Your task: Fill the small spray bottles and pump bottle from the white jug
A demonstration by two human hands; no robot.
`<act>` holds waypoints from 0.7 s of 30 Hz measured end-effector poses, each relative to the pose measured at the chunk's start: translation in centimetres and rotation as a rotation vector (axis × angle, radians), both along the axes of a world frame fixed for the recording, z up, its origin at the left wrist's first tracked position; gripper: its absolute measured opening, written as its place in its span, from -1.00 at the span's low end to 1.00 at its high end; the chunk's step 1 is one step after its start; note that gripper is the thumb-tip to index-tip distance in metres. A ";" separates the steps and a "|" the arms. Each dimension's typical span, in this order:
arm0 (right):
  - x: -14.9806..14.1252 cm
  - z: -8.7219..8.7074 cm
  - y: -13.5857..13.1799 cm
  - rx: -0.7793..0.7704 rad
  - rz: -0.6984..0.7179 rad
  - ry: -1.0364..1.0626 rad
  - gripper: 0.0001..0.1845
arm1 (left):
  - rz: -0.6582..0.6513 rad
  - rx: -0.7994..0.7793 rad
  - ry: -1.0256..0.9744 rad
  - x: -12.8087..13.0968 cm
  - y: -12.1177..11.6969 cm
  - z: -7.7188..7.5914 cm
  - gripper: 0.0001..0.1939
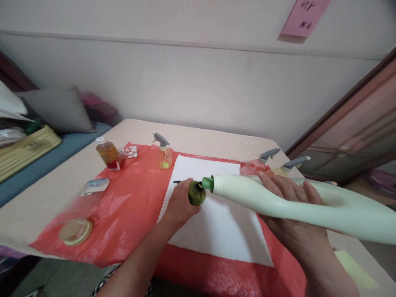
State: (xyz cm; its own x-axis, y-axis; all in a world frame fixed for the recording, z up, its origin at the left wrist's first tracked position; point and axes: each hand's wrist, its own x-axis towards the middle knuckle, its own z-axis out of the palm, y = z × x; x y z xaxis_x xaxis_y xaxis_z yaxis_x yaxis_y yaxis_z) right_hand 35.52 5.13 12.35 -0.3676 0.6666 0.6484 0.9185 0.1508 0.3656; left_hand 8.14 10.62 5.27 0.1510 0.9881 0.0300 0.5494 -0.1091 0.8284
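The left hand is closing its grip around a small dark green bottle at the centre of the frame, while the right hand is grasping the handle of a large pale green jug. The jug is lying almost level in the air, its long axis running from the right edge toward the centre. Its green spout is pointing left, right at the small bottle's dark mouth; whether they are touching is hard to tell.

Both containers are opaque enough to be hiding their contents. The right hand's fingers are curling over the jug's near-top side, with the palm sitting below; the left forearm is reaching up from the bottom edge.

Beneath, a white cloth is lying on a red plastic sheet, which is covering part of the counter. Left of centre, a clear spray bottle is standing upright; farther left, a white-capped bottle is holding amber liquid. A round tub is resting at lower left. Right of centre, a pinkish spray bottle and a yellowish spray bottle are showing behind the jug.
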 end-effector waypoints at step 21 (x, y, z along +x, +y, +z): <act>0.2 -0.1 -0.3 0.008 -0.001 -0.057 -0.23 | 0.018 -0.039 -0.045 0.1 -0.4 -1.0 -0.22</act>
